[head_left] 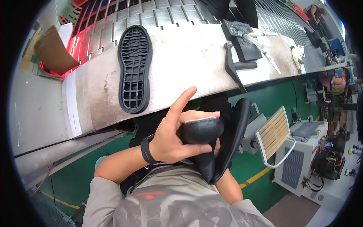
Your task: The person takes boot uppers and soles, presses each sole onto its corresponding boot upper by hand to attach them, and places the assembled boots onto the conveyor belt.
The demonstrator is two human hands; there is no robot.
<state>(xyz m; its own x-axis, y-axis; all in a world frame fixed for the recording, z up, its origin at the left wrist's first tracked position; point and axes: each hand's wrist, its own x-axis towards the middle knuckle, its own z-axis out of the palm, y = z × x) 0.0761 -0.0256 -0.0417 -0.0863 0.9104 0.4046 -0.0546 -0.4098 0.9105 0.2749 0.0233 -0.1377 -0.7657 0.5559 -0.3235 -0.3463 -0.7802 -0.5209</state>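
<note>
In front of my body I hold a black, glossy boot upper (236, 132), with a pale edge along its rounded end. My left hand (172, 138), with a dark band on its wrist, is wrapped round that end. Its thumb lies along the near side, its index finger points up and away, and other fingers pass behind. My right hand (217, 146) is mostly hidden behind the boot; only a sliver of it shows against the leather. On the bench beyond, left of the boot, lies a black rubber sole (135, 70) with its gridded side up.
On the pale bench (181, 56) a hammer (235, 67) lies at the right, beside black blocks (244, 43) and brush-like tools (261, 45). A slatted metal conveyor (166, 15) runs behind. At right stand a wooden-slatted rack (274, 132) and a grey-white machine (293, 162).
</note>
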